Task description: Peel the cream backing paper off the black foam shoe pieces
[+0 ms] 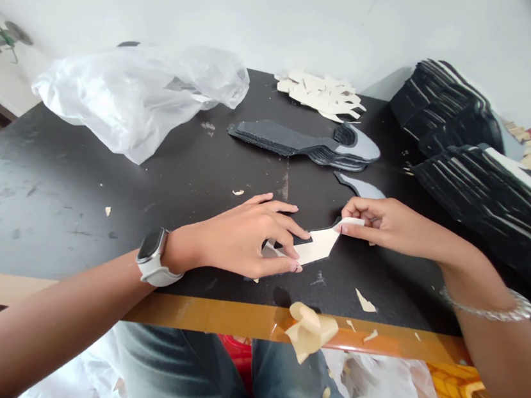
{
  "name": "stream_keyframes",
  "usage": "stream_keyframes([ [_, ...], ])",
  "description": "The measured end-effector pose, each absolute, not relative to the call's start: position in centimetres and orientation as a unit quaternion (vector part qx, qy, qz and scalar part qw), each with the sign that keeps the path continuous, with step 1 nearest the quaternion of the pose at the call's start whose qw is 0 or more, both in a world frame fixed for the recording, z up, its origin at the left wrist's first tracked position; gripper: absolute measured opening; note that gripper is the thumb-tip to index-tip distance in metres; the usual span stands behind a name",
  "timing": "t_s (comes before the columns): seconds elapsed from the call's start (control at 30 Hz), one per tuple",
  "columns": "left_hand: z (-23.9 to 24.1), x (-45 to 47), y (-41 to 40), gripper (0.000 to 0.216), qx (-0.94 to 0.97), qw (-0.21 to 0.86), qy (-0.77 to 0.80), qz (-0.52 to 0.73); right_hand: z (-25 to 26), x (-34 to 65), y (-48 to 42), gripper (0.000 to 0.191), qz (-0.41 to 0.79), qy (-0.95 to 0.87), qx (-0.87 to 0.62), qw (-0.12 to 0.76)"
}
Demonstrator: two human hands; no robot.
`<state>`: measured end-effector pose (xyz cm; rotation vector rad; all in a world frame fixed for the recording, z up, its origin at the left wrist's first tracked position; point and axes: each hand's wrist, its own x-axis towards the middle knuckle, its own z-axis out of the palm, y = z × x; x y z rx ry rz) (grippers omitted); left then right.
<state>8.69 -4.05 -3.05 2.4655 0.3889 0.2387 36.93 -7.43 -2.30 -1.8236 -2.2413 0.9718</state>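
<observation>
My left hand (255, 236) lies with its fingers spread over a flat white cut piece (319, 245). Its thumb and fingertips touch that piece, which rests on a dark flat piece mostly covered by it and by my hand. At the white piece's right end, my right hand (378, 225) pinches the raised tip between thumb and fingers. Just behind my right hand lies a single dark-and-grey cut piece (359, 185), partly hidden by it. Farther back is a stack of similar dark pieces (287, 139) with rounded grey ends.
A pile of white cut pieces (320, 92) lies by the wall. Tall stacks of dark pieces (497, 196) fill the right side. A white plastic bag (136, 92) sits at back left. Curled beige paper (311, 330) hangs over the table's front edge (202, 313), with scraps around.
</observation>
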Motion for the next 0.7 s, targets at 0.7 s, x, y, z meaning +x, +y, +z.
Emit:
stream_keyframes([
  [0.7,-3.1,8.7,-4.1,0.018,0.934,0.314,0.145,0.092,-1.9,38.5,-7.3,0.034,0.378,-0.681,-0.623,0.074],
])
